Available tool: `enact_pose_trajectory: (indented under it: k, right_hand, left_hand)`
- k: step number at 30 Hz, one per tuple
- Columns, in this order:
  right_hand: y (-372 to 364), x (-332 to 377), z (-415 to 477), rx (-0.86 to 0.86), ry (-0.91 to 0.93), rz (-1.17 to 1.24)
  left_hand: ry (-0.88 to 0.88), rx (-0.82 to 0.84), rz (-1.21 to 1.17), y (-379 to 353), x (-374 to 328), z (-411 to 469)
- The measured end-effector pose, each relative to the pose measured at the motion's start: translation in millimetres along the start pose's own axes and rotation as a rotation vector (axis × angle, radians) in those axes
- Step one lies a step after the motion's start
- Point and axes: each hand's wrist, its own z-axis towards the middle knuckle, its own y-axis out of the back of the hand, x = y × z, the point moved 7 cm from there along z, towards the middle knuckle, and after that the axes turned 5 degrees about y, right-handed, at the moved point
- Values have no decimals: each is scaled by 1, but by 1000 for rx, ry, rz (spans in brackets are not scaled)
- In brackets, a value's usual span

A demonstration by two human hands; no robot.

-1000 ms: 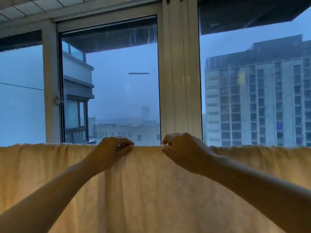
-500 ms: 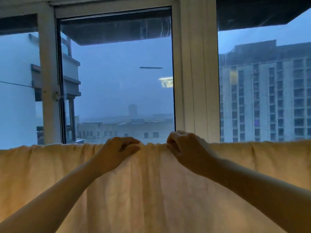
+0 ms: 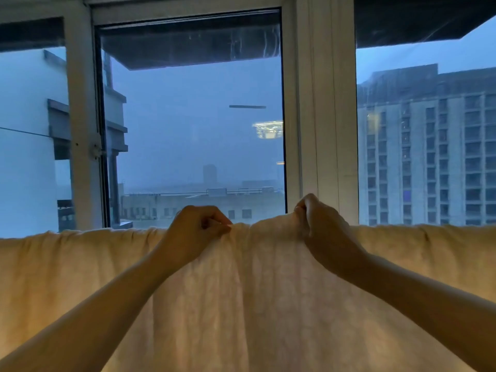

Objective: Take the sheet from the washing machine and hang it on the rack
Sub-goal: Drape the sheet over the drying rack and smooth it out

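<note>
A pale yellow sheet [image 3: 241, 304] hangs across the whole width of the view, its gathered top fold lying over a bar that the cloth hides. My left hand [image 3: 196, 232] pinches the top fold near the middle. My right hand [image 3: 322, 232] grips the same fold a short way to the right and lifts it a little, so a small hump of cloth stands between the hands. Both forearms reach up from the lower corners. The washing machine is not in view.
Right behind the sheet stands a window with white frames [image 3: 319, 116] and a latch [image 3: 96, 151] on the left post. Tall buildings [image 3: 429, 146] show through the glass in dim blue light.
My right hand has moved to the right and lifted the fold, so the gap between my hands has widened. The view has shifted slightly.
</note>
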Motion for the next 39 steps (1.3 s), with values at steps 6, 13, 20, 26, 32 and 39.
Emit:
enact_pose_trajectory:
  k: [6,13,20,26,32,39]
  right_hand:
    - [4,-11,2,75,-10,-49]
    - [-11,12,7,176,135,-48]
    - [-40,43,21,195,232,-29]
    - [-68,62,29,268,258,5]
    - [-83,82,35,234,296,31]
    - [-107,114,46,252,353,34]
  left_hand:
    - [73,-26,121,15,10,-4]
    - [18,12,215,16,13,-16]
    - [66,-29,324,36,43,-30]
    - [141,-50,368,52,68,-38]
    - [107,-38,456,59,83,-46]
    - [106,-20,468,83,111,-49]
